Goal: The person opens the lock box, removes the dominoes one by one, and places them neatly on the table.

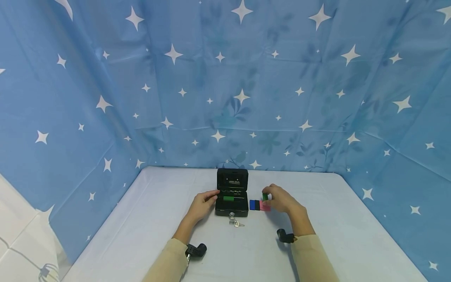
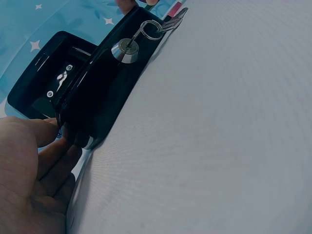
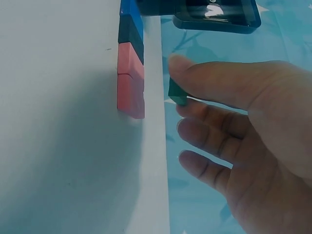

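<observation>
A small black cash box (image 1: 231, 209) stands with its lid (image 1: 232, 179) raised. Inside it lies a green block (image 1: 228, 198). Thumb and fingers of my left hand (image 1: 201, 204) pinch the box's left side wall, seen closer in the left wrist view, where the hand (image 2: 29, 170) is at the box's corner. My right hand (image 1: 280, 199) holds another green block (image 3: 176, 92) between thumb and index finger, above a row of blocks. That row has a blue block (image 1: 252, 205), a black block (image 1: 257, 205) and two pink blocks (image 3: 127, 92), side by side.
A round silver lock (image 2: 126, 50) sits on the box's front, with a key in it and a ring of keys (image 1: 239, 224) hanging off. The white table (image 1: 151, 219) meets a blue star-patterned curtain (image 1: 197, 117) at the back and sides.
</observation>
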`<state>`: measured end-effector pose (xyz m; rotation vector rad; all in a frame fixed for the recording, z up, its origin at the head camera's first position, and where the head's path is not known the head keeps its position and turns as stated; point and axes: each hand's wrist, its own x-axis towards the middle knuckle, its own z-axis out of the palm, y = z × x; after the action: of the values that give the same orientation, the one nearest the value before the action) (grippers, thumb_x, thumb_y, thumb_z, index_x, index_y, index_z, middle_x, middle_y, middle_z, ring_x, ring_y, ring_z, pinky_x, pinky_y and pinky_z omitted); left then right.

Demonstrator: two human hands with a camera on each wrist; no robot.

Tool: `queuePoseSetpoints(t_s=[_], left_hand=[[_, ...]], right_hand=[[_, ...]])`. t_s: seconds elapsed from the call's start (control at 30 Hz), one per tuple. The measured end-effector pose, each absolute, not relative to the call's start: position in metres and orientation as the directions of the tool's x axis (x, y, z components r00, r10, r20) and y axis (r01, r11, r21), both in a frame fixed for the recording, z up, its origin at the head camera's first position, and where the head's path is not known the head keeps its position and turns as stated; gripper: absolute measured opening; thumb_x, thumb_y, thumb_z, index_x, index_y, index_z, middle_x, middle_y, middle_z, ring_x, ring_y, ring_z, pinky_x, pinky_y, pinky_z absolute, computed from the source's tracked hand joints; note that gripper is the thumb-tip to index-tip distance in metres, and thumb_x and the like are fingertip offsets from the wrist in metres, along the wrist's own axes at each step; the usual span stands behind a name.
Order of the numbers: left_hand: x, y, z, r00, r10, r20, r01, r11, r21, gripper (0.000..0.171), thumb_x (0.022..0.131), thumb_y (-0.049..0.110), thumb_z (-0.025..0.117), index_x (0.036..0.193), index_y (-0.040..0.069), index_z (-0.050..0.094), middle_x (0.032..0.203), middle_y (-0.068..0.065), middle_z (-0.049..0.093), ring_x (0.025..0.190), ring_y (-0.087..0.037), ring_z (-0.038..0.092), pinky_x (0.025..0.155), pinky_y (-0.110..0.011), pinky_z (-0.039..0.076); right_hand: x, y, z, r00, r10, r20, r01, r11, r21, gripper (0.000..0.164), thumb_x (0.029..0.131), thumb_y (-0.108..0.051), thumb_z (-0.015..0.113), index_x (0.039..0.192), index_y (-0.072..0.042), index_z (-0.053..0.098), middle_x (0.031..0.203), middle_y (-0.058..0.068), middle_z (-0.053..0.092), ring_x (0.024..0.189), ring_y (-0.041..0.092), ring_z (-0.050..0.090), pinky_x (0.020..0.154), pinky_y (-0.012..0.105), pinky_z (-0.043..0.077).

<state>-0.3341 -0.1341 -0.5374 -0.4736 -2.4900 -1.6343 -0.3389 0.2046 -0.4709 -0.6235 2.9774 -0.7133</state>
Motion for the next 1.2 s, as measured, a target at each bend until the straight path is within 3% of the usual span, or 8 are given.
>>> queuePoseSetpoints(t_s=[1.2], left_hand=[[-0.3335, -0.1337, -0.536, -0.945, 0.188, 0.268, 0.321, 0.37, 0.872, 0.034, 0.107, 0.018, 0.06, 0.139, 0.01, 0.067, 0.145, -0.011, 0.064, 0.142, -0.032, 0.055, 0.119, -0.049, 0.044]], right_hand=[[-0.3376, 0.2118, -0.468, -0.946, -0.318, -0.055, -0.258, 0.849, -0.461, 0.034, 0.091, -0.01, 0.08, 0.123, -0.002, 0.072, 0.116, 0.01, 0.069, 0.105, 0.027, 0.063, 0.1, 0.053, 0.056]])
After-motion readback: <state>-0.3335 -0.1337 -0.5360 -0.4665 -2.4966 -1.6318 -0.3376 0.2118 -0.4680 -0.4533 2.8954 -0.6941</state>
